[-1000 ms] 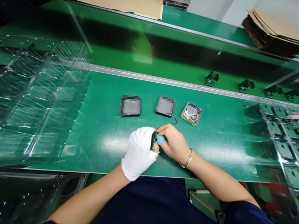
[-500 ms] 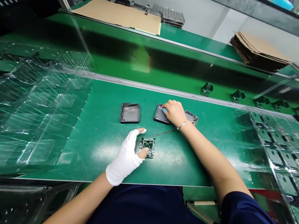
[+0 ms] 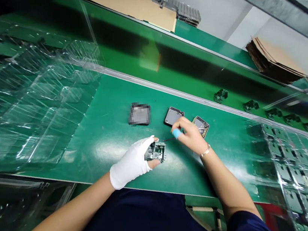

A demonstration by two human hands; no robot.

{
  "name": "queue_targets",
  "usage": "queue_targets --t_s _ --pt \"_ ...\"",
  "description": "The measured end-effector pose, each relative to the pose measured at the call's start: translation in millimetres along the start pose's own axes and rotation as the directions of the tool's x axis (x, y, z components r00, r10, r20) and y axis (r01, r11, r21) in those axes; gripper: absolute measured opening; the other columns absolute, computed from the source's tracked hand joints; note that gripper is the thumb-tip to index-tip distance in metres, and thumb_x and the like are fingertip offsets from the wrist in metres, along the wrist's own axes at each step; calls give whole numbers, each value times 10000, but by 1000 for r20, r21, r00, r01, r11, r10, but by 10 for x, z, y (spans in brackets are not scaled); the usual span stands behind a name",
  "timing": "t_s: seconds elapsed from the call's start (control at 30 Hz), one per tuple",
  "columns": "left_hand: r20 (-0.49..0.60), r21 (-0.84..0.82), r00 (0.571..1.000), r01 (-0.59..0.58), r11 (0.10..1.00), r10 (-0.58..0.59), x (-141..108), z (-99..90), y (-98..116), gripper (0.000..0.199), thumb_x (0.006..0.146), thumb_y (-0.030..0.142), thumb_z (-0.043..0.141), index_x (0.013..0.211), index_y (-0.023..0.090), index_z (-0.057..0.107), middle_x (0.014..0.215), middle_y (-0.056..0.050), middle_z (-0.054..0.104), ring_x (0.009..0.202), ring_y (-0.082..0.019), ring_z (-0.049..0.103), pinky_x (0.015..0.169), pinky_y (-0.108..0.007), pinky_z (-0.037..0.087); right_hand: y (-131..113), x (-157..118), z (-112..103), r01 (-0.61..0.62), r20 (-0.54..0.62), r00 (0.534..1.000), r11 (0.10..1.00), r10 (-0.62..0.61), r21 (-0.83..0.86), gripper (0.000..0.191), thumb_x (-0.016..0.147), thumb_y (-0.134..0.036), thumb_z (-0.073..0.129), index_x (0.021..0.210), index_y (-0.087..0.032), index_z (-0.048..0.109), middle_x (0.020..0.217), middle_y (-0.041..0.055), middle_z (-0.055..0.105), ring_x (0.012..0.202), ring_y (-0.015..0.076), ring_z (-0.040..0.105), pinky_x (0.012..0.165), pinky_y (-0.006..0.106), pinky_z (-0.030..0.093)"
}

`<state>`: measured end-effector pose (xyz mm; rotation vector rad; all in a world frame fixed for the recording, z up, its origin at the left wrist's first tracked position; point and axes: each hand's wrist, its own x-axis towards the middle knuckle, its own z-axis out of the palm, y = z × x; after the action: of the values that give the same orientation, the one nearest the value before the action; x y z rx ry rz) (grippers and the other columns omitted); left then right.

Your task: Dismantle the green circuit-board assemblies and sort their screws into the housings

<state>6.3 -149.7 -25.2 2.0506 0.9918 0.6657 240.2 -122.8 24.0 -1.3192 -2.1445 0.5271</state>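
Note:
My left hand, in a white glove with bare fingertips, is closed around the edges of a small green circuit board assembly. My right hand, with blue tape on the thumb, has its fingers curled into a pinch; whatever they hold is too small or hidden. A thin metal rod shows just left of these fingers, its other end hidden behind the hand. Beyond the hand lies a dark casing with a grey inside. To its right is another open casing with small parts.
A partly blurred grey-and-black casing lies at the left middle of the green bench. Clear plastic trays fill the left side. A tray of green boards stands at right. Several board assemblies sit behind the rail.
My left hand has closed on the circuit board assembly and tilted it. My right hand has drawn back from the dark casing toward me, leaving both right-hand casings more exposed. The view has shifted slightly.

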Motion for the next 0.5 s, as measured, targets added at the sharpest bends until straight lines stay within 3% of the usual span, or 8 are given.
queue_targets --t_s 0.1,0.2,0.3,0.5 --pt "-39 53 996 -79 995 81 28 62 23 707 710 542 683 1268 151 496 1263 -176 583 1191 -345 547 1001 -513 457 -226 -264 94 109 42 993 993 -111 53 107 895 -196 476 837 -222 562 821 28 621 795 169 565 757 325 451" --pt "-52 136 996 -70 988 78 39 90 79 639 661 441 730 1194 165 512 1161 -156 614 1126 -359 572 944 -520 482 -294 -376 178 147 58 987 989 -147 -4 102 906 -207 470 863 -207 562 835 46 622 804 178 556 762 335 435" --pt "-70 128 994 -72 989 81 38 76 132 433 727 294 640 1125 183 508 1044 -110 613 1011 -293 612 866 -454 521 -271 -383 212 182 76 981 983 -180 -25 108 907 -204 470 863 -194 568 832 53 618 795 180 546 751 331 423" --pt "-109 121 975 -182 976 195 22 26 151 376 799 256 544 1157 177 461 1057 -106 558 997 -246 586 844 -403 526 -258 -378 258 224 88 972 971 -217 -79 130 905 -206 462 869 -185 585 834 61 621 806 193 540 775 341 403"
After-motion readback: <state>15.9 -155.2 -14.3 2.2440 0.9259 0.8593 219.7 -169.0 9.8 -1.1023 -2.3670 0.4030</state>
